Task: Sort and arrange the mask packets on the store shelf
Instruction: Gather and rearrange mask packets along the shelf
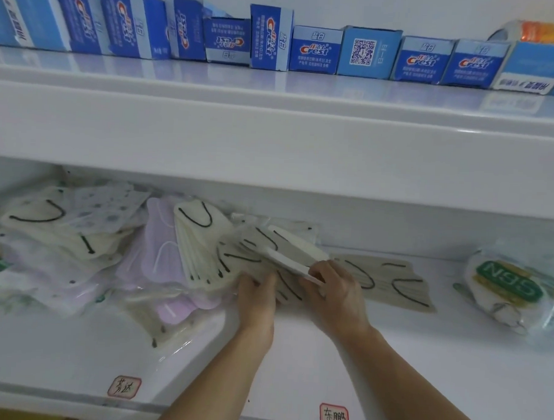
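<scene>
- The loose heap of cream and patterned mask packets (62,229) at the far left of the lower shelf (326,364) lies askew and overlapping; the slick wrappers look likely to slide forward off the pile if anything beside them is nudged.
- The lilac packets (162,252) just right of that heap sit under the fanned cream ones, so pulling the cream stack could drag them out of place.
- The left hand (257,299) presses onto the fanned cream packets (204,254), fingers bent over their lower edge; how firmly it grips I cannot tell. If it lets up, the fan may spread wider.
- The right hand (332,288) pinches a thin bundle of cream packets (286,253) by one end, tilted up off the shelf. Held only at the end, the bundle could splay or drop a packet.
- The flat packets (390,283) just right of that hand could be swept askew by the wrist.
- The N95 bag (507,283), well apart at the right, belongs to another sort and risks being mixed in.
</scene>
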The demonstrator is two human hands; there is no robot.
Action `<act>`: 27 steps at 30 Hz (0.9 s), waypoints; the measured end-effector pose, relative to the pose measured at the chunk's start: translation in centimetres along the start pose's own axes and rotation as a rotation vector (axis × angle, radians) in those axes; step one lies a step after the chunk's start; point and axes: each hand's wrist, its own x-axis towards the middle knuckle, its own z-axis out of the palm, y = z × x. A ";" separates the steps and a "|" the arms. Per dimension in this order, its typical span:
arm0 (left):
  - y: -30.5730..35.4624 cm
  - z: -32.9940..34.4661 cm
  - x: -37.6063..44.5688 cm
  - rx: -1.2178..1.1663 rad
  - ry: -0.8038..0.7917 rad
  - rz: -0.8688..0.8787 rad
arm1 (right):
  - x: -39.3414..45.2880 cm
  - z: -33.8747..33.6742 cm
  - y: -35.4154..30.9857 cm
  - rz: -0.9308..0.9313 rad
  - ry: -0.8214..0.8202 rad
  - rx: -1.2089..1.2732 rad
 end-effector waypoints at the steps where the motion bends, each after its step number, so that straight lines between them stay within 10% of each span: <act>1: 0.1 -0.4 -0.3 -0.051 -0.042 -0.001 | 0.0 0.1 0.1 -0.006 -0.040 0.005; 8: 0.2 -0.6 -0.6 -0.060 -0.110 0.061 | 0.2 -0.8 -0.2 -0.309 -0.085 -0.037; 13: 0.6 0.2 -0.2 0.099 0.027 0.089 | 0.6 -1.0 -0.4 0.267 0.146 0.145; 27: 0.7 -2.5 -4.5 -0.091 -0.082 0.162 | 10.4 0.8 -2.7 0.679 -0.054 0.407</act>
